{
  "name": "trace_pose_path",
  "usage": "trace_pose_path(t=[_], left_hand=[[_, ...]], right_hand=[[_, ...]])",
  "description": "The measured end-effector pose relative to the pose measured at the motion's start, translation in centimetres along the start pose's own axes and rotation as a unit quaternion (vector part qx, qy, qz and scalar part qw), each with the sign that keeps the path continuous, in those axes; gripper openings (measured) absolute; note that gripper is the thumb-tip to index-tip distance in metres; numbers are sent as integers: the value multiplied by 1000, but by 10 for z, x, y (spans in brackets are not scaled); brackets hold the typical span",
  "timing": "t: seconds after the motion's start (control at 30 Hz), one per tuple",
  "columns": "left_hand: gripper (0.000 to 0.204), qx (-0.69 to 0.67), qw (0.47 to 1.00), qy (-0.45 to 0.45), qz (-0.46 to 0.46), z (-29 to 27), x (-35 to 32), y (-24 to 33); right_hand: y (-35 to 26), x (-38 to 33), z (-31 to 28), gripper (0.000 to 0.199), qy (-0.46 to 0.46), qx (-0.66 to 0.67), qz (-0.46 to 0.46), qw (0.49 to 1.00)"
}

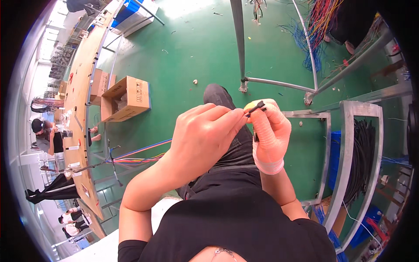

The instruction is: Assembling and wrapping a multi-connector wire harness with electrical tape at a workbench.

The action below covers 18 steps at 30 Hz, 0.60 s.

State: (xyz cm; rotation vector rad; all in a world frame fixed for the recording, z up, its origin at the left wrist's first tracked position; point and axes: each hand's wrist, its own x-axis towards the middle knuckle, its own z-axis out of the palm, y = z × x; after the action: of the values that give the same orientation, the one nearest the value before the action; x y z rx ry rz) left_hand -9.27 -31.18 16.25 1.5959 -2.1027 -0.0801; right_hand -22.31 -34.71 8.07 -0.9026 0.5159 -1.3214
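Observation:
My bare left hand (208, 127) is closed, thumb and fingertips pinching one end of a small black piece (255, 109), perhaps a connector or wire end; its exact kind is too small to tell. My right hand (271, 137), in a pale knitted glove, grips the same piece between thumb and curled fingers. Both hands meet in front of my dark trousers. Blue, red, yellow and purple wires (142, 158) stretch in from the left and vanish behind my left wrist, so whether they join the black piece is hidden. Another dark bit shows below the right thumb.
An open cardboard box (139, 97) stands on the green floor, left. Beyond it runs a long wooden workbench (83, 74), with a person in a cap (43, 131) at its far side. Metal frames (347, 144) at right hold black cables (361, 163); coloured wires (321, 22) hang top right.

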Motion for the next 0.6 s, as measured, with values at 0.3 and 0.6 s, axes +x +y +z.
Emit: trace_pose_path(t=[0.3,0.6], left_hand=[[9,-6,1000,-2,-3,8,-2,11],[22,-360,924,82,-101,17,-22,-20]], right_hand=[[-13,-6,-11,10,-18,-51,-3,999],[-38,33,18,15,-177,-271,-81,943]])
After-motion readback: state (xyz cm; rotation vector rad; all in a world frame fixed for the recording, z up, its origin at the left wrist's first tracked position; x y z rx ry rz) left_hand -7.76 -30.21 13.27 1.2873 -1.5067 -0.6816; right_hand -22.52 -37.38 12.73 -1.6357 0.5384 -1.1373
